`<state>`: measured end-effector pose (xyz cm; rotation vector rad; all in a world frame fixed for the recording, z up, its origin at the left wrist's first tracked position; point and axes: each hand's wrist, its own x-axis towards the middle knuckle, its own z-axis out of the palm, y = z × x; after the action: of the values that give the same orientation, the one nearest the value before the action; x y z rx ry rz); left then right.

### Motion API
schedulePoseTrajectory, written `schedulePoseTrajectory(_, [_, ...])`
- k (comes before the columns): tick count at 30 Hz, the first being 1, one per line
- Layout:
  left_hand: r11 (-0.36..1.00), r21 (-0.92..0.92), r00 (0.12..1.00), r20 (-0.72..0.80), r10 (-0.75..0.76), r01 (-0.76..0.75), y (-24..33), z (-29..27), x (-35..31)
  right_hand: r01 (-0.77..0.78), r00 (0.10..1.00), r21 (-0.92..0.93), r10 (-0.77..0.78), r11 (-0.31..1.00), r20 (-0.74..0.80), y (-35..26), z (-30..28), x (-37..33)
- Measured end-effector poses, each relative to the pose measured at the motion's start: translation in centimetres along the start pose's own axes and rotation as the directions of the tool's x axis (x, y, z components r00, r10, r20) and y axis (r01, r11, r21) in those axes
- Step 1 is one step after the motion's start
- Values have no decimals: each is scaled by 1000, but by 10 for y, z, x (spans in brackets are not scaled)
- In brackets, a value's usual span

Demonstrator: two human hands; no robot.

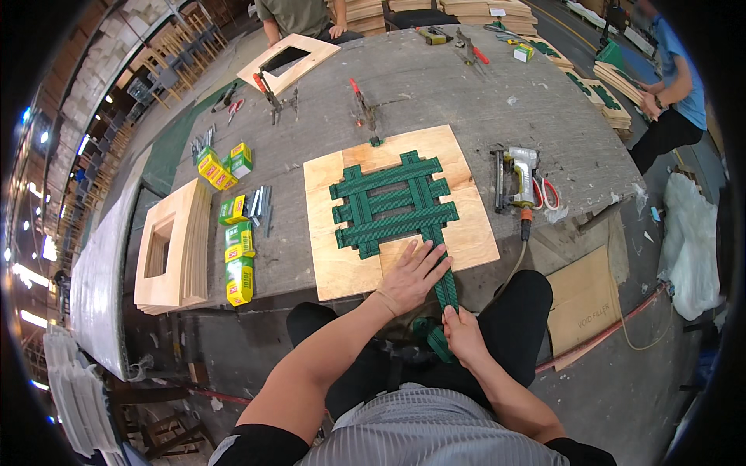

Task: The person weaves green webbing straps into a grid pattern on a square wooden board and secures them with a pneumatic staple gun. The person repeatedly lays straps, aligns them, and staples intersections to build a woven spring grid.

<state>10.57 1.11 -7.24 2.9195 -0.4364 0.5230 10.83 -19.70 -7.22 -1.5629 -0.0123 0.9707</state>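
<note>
A square plywood board (472, 221) lies at the table's near edge. Green webbing bands (369, 233) cross over and under each other on it, covering a cut-out that shows dark through the gaps. Fingers outstretched, my left hand (409, 276) rests flat on the board's front edge, beside a longer green webbing strap (445, 286) running off toward me. My right hand (464, 334) grips that strap below the edge. Its loose end (432, 335) hangs in folds over my lap. Just behind the board lie webbing pliers (364, 113) with red handles.
Right of the board are a staple gun (522, 175) with its hose and red-handled scissors (549, 194). On the left stand yellow-green boxes (239, 279), staple strips (262, 208) and stacked wooden frames (175, 245). One person (307, 15) sits opposite; another (676, 74) handles boards at right.
</note>
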Motion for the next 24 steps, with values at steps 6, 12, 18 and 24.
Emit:
schedulePoseTrajectory(6, [1000, -8, 999, 39, -6, 6, -3, -4, 1, -5, 1000, -83, 4, 997, -21, 6, -2, 12])
schedulePoseTrajectory(12, [1000, -3, 1000, 26, 2, -2, -8, -5, 4, -17, 998, -304, -2, 952, -60, 13, -4, 46])
schedulePoseTrajectory(18, [999, -25, 999, 24, -40, 40, -5, -6, -5, 9, 998, -514, -44, 858, -55, 11, 0, 79])
schedulePoseTrajectory(24, [857, -505, 992, -12, -125, 102, 43, -21, -48, 115, 990, -558, -143, 822, -6, 29, -8, 120])
